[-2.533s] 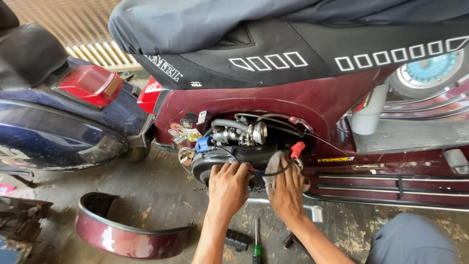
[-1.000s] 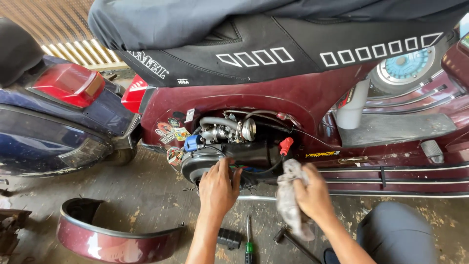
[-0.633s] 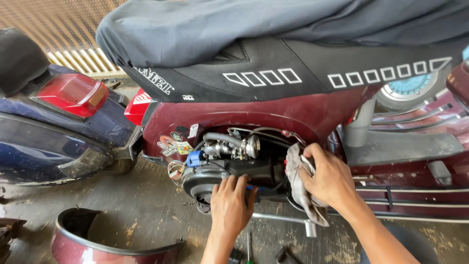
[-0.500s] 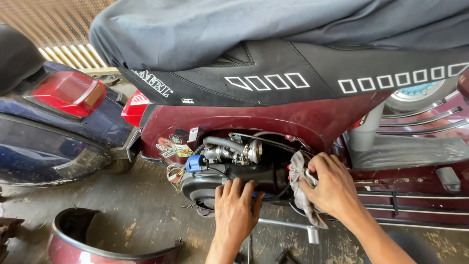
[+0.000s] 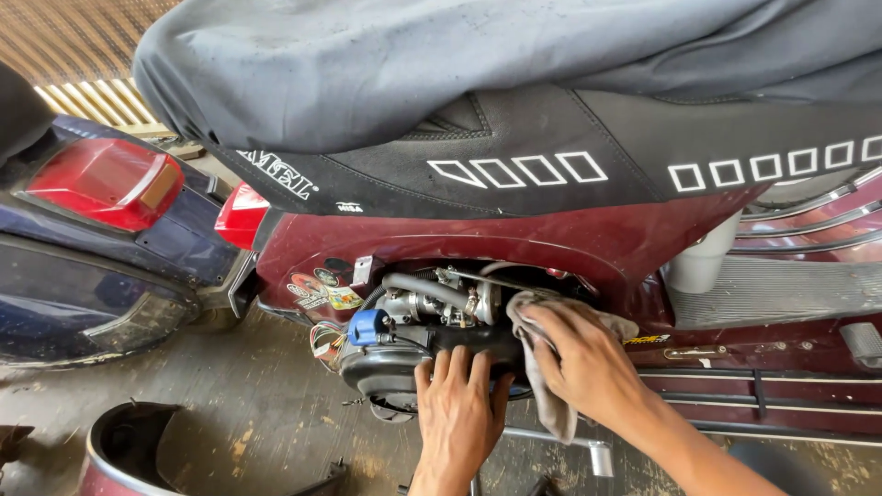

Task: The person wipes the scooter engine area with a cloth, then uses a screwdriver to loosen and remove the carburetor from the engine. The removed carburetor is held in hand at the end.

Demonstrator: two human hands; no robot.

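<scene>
The left hand (image 5: 457,413) lies flat, fingers spread, on the black engine housing (image 5: 404,360) in the maroon scooter (image 5: 551,248) side opening. The right hand (image 5: 581,367) grips a grey rag (image 5: 549,409) pressed into the opening, hiding the parts behind. A removed side panel (image 5: 119,450) on the floor is cut off at the frame edge.

Left hand (image 5: 457,413): bare, no glove, ring or band; fingers and short plain nails show, the thumb on the side toward the right hand.
Left forearm: bare below the hand down to the frame's lower edge; no sleeve or cuff shows.
Right hand (image 5: 588,367): bare, no glove or ring; knuckles and back of the hand show.
Right forearm: bare from the wrist to the lower right corner; no watch, no sleeve.
</scene>
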